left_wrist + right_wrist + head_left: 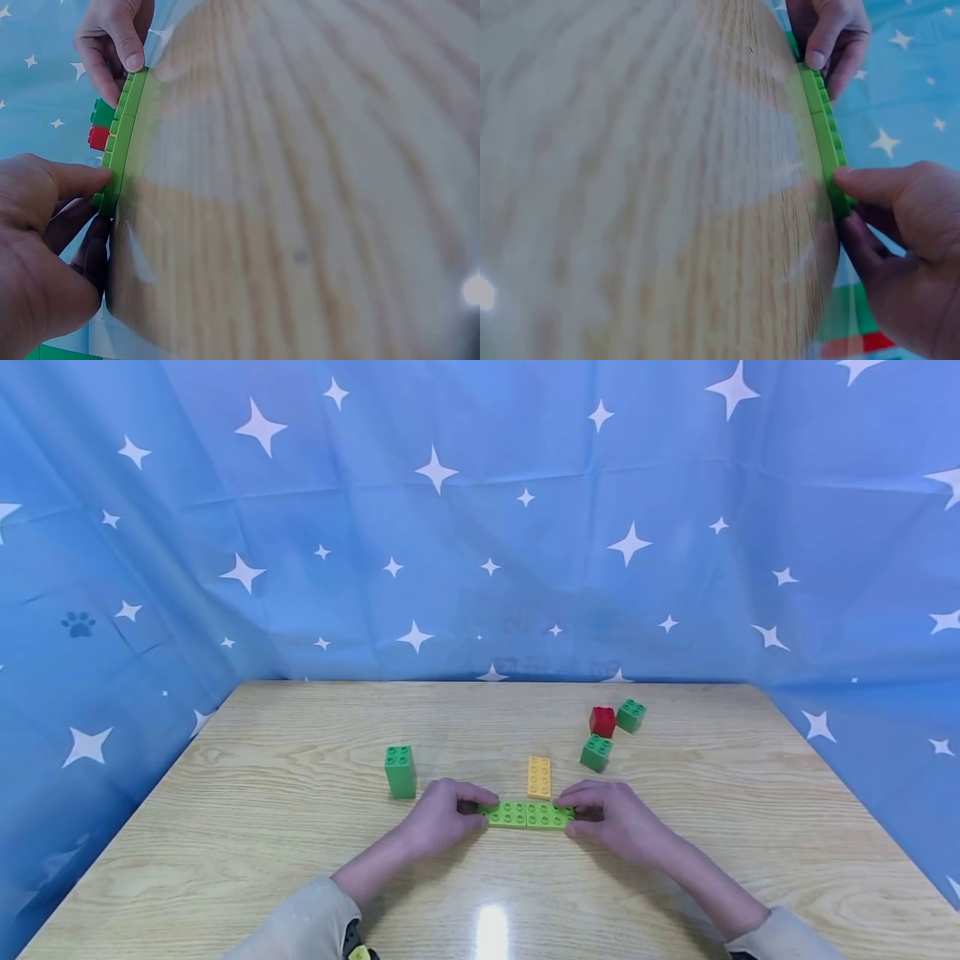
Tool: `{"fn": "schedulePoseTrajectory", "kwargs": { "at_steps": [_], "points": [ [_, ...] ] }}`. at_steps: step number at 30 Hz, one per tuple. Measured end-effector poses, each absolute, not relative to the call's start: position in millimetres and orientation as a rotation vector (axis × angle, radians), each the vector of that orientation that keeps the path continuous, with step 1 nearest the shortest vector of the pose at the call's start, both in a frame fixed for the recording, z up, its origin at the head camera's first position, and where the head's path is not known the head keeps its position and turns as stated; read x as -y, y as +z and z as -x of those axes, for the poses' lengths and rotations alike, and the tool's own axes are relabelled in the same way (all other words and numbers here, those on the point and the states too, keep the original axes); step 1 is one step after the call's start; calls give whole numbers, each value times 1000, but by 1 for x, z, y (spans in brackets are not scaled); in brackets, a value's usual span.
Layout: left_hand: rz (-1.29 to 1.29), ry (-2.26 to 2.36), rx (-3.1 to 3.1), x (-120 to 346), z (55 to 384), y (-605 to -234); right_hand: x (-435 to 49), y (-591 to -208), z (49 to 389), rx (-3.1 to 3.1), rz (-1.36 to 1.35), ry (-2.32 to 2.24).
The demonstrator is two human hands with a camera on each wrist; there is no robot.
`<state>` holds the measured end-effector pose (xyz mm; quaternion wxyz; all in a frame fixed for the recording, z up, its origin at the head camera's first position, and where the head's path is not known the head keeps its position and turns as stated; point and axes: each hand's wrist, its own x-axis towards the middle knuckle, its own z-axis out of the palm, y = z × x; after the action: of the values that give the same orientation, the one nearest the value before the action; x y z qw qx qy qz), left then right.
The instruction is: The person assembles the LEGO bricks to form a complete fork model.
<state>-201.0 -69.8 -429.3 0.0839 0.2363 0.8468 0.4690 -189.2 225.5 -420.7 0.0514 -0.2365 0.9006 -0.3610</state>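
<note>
Two flat lime-green toy bricks lie end to end across the table, a thin seam between them. My left hand [441, 818] pinches the outer end of the left lime-green brick [507, 814], thumb on the near side and fingers on the far side. At the other end my right hand [621, 823] pinches the right lime-green brick [546, 816] in the same way. In the left wrist view, the left thumb presses the brick's side [112, 184]. Just behind the pair lies a flat yellow brick [539, 777], studs up.
A tall green block [401, 772] stands left of the yellow brick, beyond my left hand. Toward the back right are a red brick [602, 722] and two green bricks, one nearer [596, 752] and one farther [631, 715]. A blue starry curtain [480, 527] hangs behind the wooden table [300, 727].
</note>
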Motion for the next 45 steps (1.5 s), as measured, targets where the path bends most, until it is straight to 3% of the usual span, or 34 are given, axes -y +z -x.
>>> {"fn": "schedulePoseTrajectory", "kwargs": {
  "at_steps": [45],
  "points": [
    [-682,1375,-2529,71,199,-426,-222,-421,189,-2697,678,-1196]
  ]
}}
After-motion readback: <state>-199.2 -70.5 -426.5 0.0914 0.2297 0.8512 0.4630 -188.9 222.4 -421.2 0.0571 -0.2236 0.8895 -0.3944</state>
